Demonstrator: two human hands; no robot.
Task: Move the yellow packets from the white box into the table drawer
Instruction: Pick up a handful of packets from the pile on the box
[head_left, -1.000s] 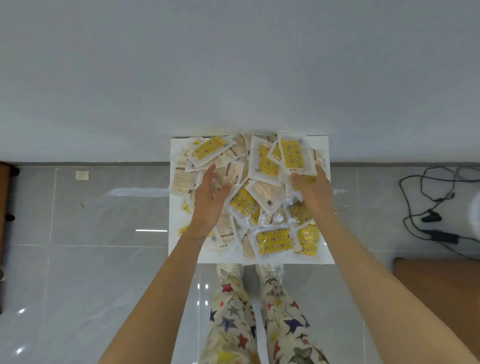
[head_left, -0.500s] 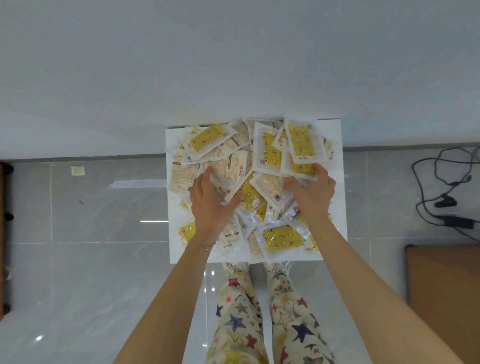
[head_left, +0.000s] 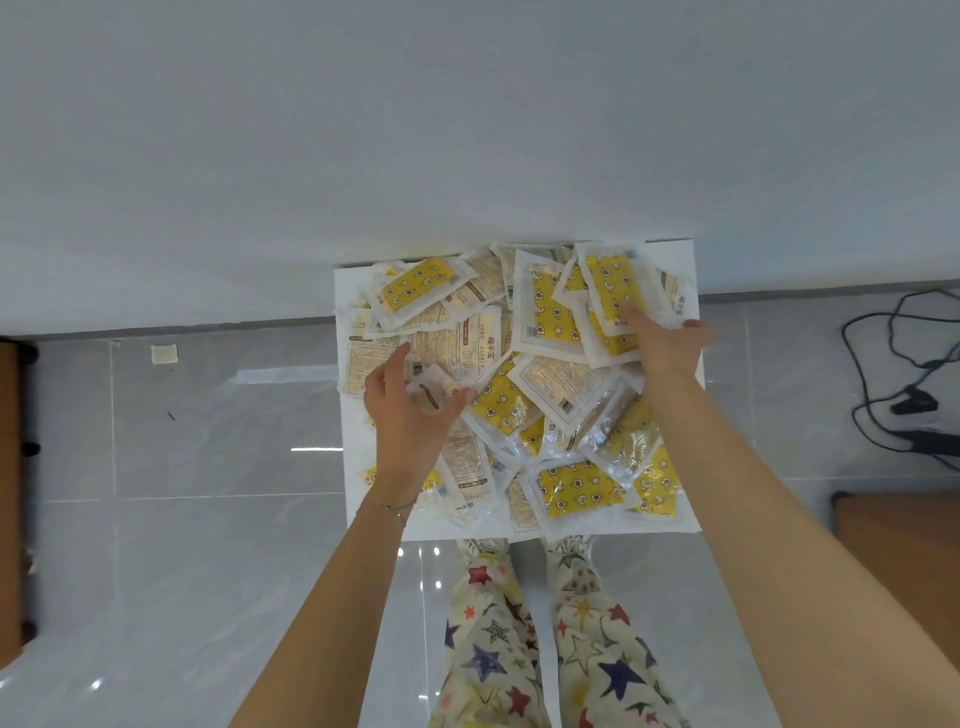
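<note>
Box (head_left: 644, 529) sits on the floor (head_left: 208, 519) just beyond the person's feet (head_left: 483, 545), heaped with packets (head_left: 579, 488) up to its rim; drawer not in view. Risks, as judged: the pile is loose and the film wrappers look slick, so a two-handed scoop could shed packets over the box's near and right rims, which several packets reach. The cause would be taking too many at once or lifting fast. Packets lie mixed, some yellow face up and some pale back up, so pale-side ones may get passed over as not yellow. A spill to the right of the box could land among the cables (head_left: 893, 405) lying there. Carry distance is unknown, so drops on the way are possible. Left hand (head_left: 410, 415), over the box's left half: fingers and thumb curled round one crumpled packet, pale side up, hand about half closed. Whether that packet is clear of the pile cannot be told. Right hand (head_left: 670, 348), farther, toward the box's far right corner: one digit laid along a yellow face, the rest apparently tucked under the edge of the top packets, one fingertip showing by the right rim. This reads as a pinch on a few overlapped packets, count uncertain. Beyond the box's far rim is the wall (head_left: 467, 130).
</note>
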